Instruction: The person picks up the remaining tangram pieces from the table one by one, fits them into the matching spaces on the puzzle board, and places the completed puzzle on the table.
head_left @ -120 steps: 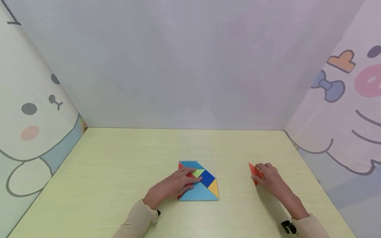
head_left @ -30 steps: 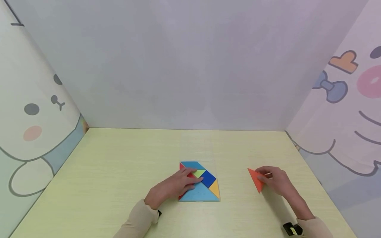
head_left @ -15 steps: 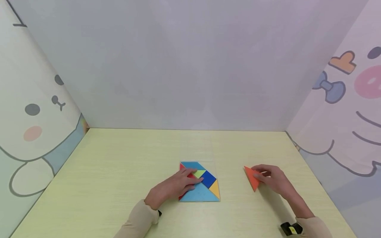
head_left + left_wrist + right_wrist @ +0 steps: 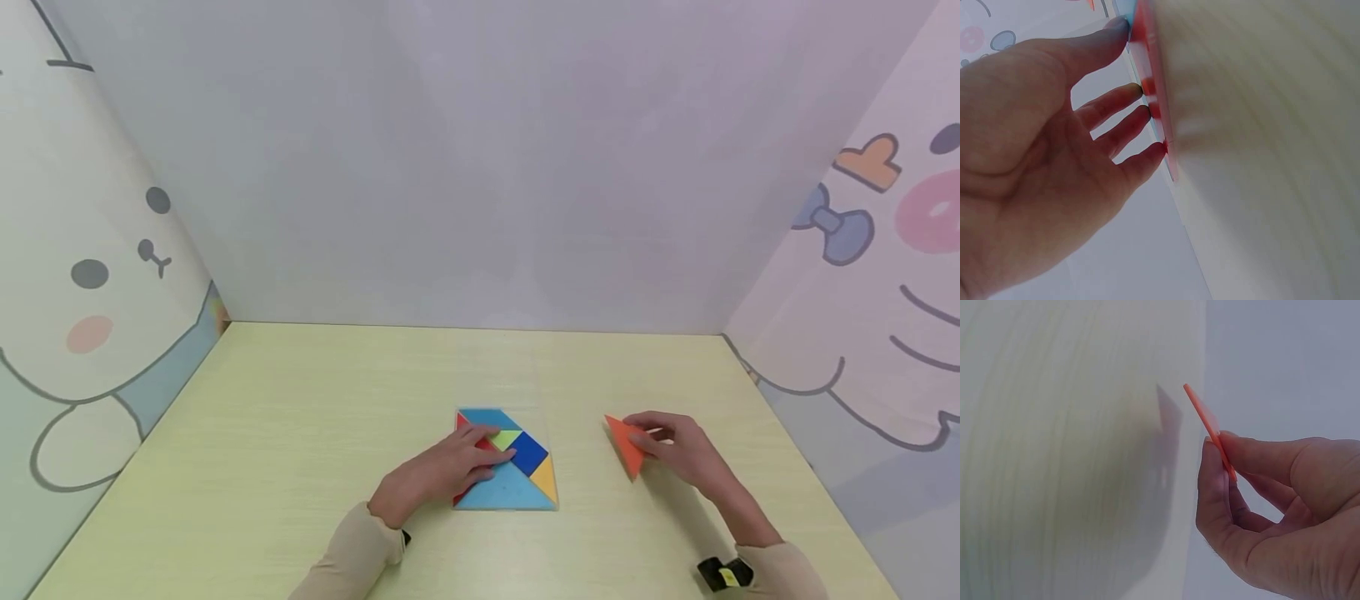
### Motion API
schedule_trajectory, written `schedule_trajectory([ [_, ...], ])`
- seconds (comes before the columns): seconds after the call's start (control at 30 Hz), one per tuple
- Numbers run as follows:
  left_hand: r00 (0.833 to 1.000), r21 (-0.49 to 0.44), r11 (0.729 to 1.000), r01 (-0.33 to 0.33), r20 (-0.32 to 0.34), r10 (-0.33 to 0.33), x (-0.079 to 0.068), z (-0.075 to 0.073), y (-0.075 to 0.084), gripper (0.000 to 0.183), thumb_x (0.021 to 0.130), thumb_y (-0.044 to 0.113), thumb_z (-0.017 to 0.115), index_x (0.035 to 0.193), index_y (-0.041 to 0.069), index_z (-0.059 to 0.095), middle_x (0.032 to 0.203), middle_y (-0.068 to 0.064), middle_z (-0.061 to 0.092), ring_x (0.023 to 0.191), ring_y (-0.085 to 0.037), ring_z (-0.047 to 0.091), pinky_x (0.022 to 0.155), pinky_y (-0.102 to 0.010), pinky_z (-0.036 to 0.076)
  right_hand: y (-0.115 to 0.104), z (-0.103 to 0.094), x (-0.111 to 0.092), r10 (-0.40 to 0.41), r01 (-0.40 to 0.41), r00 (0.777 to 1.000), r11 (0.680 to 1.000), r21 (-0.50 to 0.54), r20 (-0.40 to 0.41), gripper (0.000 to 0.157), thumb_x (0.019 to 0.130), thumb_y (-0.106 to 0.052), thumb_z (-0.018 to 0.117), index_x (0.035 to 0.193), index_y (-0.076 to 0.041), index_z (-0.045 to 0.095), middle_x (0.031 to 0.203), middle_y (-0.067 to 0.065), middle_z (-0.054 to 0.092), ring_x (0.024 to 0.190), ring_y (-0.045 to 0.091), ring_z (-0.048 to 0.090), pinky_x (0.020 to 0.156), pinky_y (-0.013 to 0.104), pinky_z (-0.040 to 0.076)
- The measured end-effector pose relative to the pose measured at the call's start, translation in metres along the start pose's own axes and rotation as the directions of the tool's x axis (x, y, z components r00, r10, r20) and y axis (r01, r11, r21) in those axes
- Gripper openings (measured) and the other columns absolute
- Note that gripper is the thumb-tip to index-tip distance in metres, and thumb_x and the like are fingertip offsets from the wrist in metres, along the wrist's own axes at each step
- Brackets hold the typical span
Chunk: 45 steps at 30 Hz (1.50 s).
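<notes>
An orange triangular tangram piece (image 4: pixel 624 446) is pinched between the thumb and fingers of my right hand (image 4: pixel 678 447), right of the tangram. In the right wrist view the orange triangle (image 4: pixel 1209 428) hangs over the table, its shadow below. My left hand (image 4: pixel 442 471) rests its spread fingertips on the assembled pieces, covering much of the red piece (image 4: pixel 462 422). Around it lie a blue piece (image 4: pixel 482 417) at the top, a green triangle (image 4: pixel 507 437), a dark blue square (image 4: pixel 528 454), a yellow triangle (image 4: pixel 546 481) and a large light-blue triangle (image 4: pixel 504 493).
The pieces lie in a thin, see-through square holder whose upper right corner is bare. All of it sits on a pale wood-grain table (image 4: pixel 322 392). A grey wall (image 4: pixel 480 167) stands behind, with cartoon-printed panels (image 4: pixel 90 350) at both sides.
My right hand has turned the orange triangle and, over the last second, brought it leftward, nearer the assembled pieces. My left hand stays resting on the tangram.
</notes>
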<state>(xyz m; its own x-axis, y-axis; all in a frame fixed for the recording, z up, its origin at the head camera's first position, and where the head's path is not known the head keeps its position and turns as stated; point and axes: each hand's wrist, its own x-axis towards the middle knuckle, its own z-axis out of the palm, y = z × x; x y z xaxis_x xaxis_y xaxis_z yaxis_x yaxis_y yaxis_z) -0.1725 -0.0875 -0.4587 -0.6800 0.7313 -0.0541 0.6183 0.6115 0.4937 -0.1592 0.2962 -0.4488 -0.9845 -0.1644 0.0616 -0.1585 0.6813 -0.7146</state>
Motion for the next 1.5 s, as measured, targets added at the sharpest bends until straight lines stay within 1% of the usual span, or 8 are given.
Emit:
schedule_trajectory([
  [0.3, 1.0, 0.008, 1.0, 0.025, 0.016, -0.025, 0.0, 0.001, 0.0, 0.044, 0.106, 0.023, 0.058, 0.15, 0.024, 0.055, 0.155, -0.009, 0.044, 0.144, -0.025, 0.039, 0.113, -0.037, 0.042, -0.005, 0.007, 0.01, -0.003, 0.003, 1.0, 1.0, 0.006, 0.002, 0.027, 0.095, -0.01, 0.074, 0.121, -0.002, 0.073, 0.111, 0.012, 0.074, 0.094, 0.027, 0.069, 0.072, 0.026, 0.057],
  [0.47, 1.0, 0.001, 1.0, 0.013, 0.009, -0.013, 0.001, 0.001, 0.0, 0.043, 0.106, 0.02, 0.058, 0.149, 0.022, 0.056, 0.154, -0.011, 0.045, 0.143, -0.026, 0.04, 0.113, -0.038, 0.043, -0.011, 0.012, 0.015, -0.011, 0.011, 1.0, 1.0, 0.021, 0.009, 0.026, 0.096, -0.01, 0.073, 0.121, -0.002, 0.073, 0.112, 0.013, 0.074, 0.093, 0.025, 0.069, 0.071, 0.026, 0.057],
  [0.6, 1.0, 0.008, 1.0, 0.015, 0.009, -0.015, 0.002, 0.001, 0.0, 0.043, 0.106, 0.02, 0.058, 0.15, 0.023, 0.055, 0.154, -0.011, 0.044, 0.143, -0.026, 0.04, 0.113, -0.038, 0.042, -0.018, 0.016, 0.017, -0.006, 0.005, 1.0, 0.999, 0.042, 0.025, 0.027, 0.097, -0.011, 0.072, 0.122, -0.001, 0.073, 0.114, 0.014, 0.073, 0.095, 0.027, 0.069, 0.07, 0.027, 0.058],
  [0.73, 1.0, 0.023, 0.999, 0.023, 0.013, -0.024, 0.002, 0.001, 0.0, 0.044, 0.107, 0.021, 0.058, 0.15, 0.025, 0.055, 0.155, -0.01, 0.044, 0.144, -0.025, 0.039, 0.114, -0.038, 0.041, -0.022, 0.019, 0.021, -0.003, 0.002, 1.0, 0.999, 0.033, 0.026, 0.027, 0.097, -0.012, 0.072, 0.122, -0.002, 0.074, 0.117, 0.015, 0.072, 0.098, 0.029, 0.068, 0.07, 0.027, 0.058],
  [1.0, 0.999, 0.024, 0.999, 0.035, 0.016, -0.036, 0.001, 0.0, 0.002, 0.043, 0.107, 0.022, 0.058, 0.15, 0.025, 0.055, 0.155, -0.009, 0.044, 0.144, -0.024, 0.039, 0.114, -0.037, 0.041, -0.024, 0.027, 0.03, -0.034, 0.034, 0.999, 0.999, 0.007, 0.024, 0.026, 0.097, -0.011, 0.072, 0.121, -0.004, 0.074, 0.117, 0.014, 0.073, 0.097, 0.029, 0.068, 0.072, 0.026, 0.057],
  [1.17, 0.999, 0.028, 0.999, 0.043, 0.019, -0.044, 0.0, -0.002, 0.003, 0.044, 0.107, 0.023, 0.057, 0.15, 0.025, 0.054, 0.155, -0.009, 0.044, 0.144, -0.024, 0.039, 0.114, -0.037, 0.041, -0.028, 0.031, 0.033, -0.051, 0.05, 0.998, 0.998, 0.027, 0.032, 0.025, 0.097, -0.01, 0.072, 0.122, -0.004, 0.074, 0.118, 0.015, 0.072, 0.098, 0.029, 0.068, 0.072, 0.026, 0.057],
  [1.3, 0.999, 0.04, 0.999, 0.035, 0.019, -0.036, 0.0, -0.002, 0.003, 0.044, 0.107, 0.022, 0.057, 0.15, 0.024, 0.054, 0.155, -0.009, 0.044, 0.144, -0.025, 0.039, 0.113, -0.037, 0.042, -0.031, 0.034, 0.034, -0.054, 0.052, 0.998, 0.998, 0.045, 0.04, 0.025, 0.098, -0.01, 0.071, 0.122, -0.004, 0.074, 0.119, 0.015, 0.072, 0.099, 0.03, 0.068, 0.073, 0.027, 0.057],
  [1.5, 0.999, 0.038, 0.999, 0.025, 0.019, -0.026, -0.001, -0.002, 0.003, 0.044, 0.107, 0.022, 0.057, 0.15, 0.024, 0.054, 0.154, -0.009, 0.045, 0.143, -0.024, 0.04, 0.112, -0.035, 0.043, -0.034, 0.039, 0.037, -0.049, 0.048, 0.998, 0.999, 0.024, 0.048, 0.024, 0.098, -0.009, 0.071, 0.121, -0.006, 0.075, 0.12, 0.014, 0.072, 0.101, 0.03, 0.068, 0.076, 0.028, 0.057],
])
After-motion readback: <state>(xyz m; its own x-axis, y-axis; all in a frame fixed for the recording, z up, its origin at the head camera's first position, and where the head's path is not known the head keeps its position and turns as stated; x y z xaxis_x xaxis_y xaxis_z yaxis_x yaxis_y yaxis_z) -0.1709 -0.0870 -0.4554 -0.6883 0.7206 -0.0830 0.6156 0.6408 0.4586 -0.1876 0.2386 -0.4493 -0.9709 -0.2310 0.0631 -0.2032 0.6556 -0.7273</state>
